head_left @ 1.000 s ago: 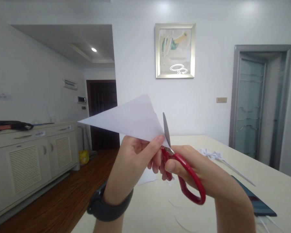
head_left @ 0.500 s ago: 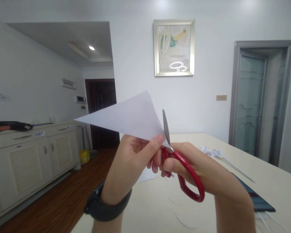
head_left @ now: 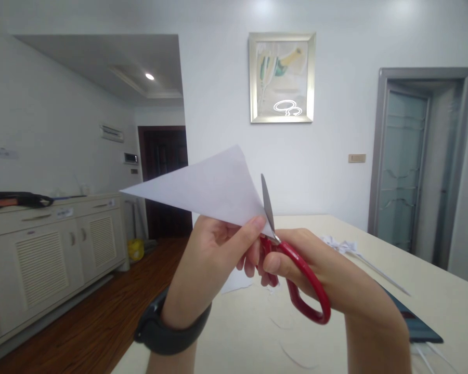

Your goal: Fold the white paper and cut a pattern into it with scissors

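A folded white sheet of paper (head_left: 210, 187), shaped like a long triangle with its sharp tip to the left, is held up in front of me. My left hand (head_left: 222, 249) pinches its lower right corner between thumb and fingers. Red-handled scissors (head_left: 306, 283) are in my right hand (head_left: 292, 254), with the thumb and fingers around the handles. One blade stands up along the paper's right edge, close to my left thumb. The other blade is hidden behind the paper, and the pivot lies right by the pinched corner.
Below my hands is a cream table (head_left: 242, 332) with thin paper slivers (head_left: 296, 356) and a piece of white paper (head_left: 234, 280). To the right lie a crumpled white paper strip (head_left: 343, 245) and a dark flat device (head_left: 417, 322) with white cables. A white cabinet (head_left: 62, 249) stands at left.
The view shifts very slightly. Both hands, the paper and the scissors keep almost the same position.
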Motion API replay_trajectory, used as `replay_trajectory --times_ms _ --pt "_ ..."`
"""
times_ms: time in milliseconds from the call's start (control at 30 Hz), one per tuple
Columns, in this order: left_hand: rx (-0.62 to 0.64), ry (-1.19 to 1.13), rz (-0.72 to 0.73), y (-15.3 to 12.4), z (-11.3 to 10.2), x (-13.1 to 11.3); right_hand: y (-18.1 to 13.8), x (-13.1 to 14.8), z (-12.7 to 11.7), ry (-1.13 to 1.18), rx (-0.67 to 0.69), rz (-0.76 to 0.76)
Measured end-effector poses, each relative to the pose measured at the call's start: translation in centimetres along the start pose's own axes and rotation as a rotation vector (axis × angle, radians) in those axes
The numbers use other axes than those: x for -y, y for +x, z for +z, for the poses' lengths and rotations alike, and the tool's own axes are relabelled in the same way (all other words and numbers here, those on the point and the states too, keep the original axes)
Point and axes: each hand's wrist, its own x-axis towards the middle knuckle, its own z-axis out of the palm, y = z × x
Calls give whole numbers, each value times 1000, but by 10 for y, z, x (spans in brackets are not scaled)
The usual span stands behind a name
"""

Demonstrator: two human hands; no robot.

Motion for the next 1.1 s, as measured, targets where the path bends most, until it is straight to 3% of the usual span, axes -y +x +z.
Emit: replay_trajectory --times_ms 733,1100 --pt "-3 5 -12 0 -1 2 -3 -4 -1 -2 14 -6" --pt "-130 64 -23 0 5 0 -2 -4 -1 -15 46 24"
